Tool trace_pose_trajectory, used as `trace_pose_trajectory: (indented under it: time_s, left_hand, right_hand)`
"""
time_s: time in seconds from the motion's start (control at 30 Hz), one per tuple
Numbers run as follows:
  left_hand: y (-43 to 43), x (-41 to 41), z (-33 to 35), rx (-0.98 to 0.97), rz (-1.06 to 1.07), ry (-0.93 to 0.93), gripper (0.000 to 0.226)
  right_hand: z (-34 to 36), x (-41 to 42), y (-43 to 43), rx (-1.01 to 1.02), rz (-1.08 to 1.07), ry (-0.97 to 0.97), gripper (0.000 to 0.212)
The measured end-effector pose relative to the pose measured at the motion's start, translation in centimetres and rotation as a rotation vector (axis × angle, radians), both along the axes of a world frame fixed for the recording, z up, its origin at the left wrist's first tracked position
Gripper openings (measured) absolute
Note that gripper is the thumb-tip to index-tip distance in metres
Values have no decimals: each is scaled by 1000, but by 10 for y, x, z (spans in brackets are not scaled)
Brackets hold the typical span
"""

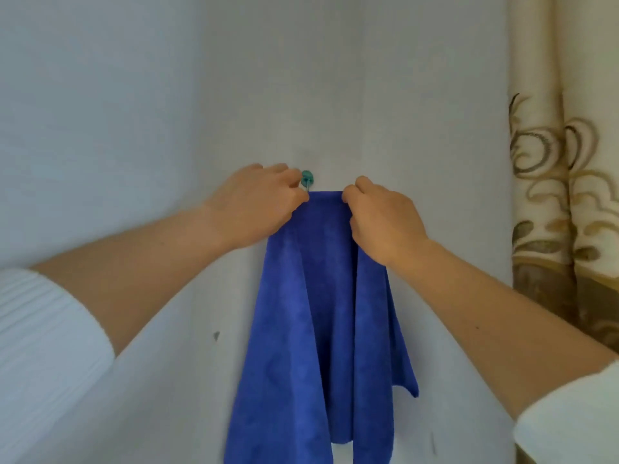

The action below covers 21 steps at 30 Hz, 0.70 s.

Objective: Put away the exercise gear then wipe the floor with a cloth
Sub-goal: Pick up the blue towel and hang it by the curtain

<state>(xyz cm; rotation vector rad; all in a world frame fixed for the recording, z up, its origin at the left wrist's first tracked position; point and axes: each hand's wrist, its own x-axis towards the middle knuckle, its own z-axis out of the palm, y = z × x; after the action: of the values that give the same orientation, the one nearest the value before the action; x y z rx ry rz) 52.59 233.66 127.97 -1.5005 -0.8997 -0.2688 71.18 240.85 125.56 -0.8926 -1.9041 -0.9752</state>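
A blue cloth [318, 316] hangs down flat against a white wall, its top edge just below a small green wall hook [307, 178]. My left hand [254, 205] pinches the cloth's top left corner right beside the hook. My right hand [382, 219] pinches the top right corner. Whether the cloth hangs on the hook or only from my fingers, I cannot tell. No exercise gear is in view.
The white wall [134, 112] fills most of the view, close in front of me. A cream curtain [562, 162] with a brown scroll pattern hangs at the right edge. A small dark mark [216, 335] sits on the wall at lower left.
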Motion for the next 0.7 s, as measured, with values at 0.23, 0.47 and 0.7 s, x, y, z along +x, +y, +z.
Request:
trace_pose_trajectory:
  time_s: [0.23,0.47,0.7]
  left_hand:
    - [30,-15,19,128,85,-75,22]
    - [46,-9,1,84,143,-138,18]
    - [45,11,-29,-268,-5,-694,21]
  right_hand:
    - [32,-30,36,-95,50,67,28]
    - [16,-36,65,-528,252,221,23]
    - [1,-32,58,-814,556,372,20]
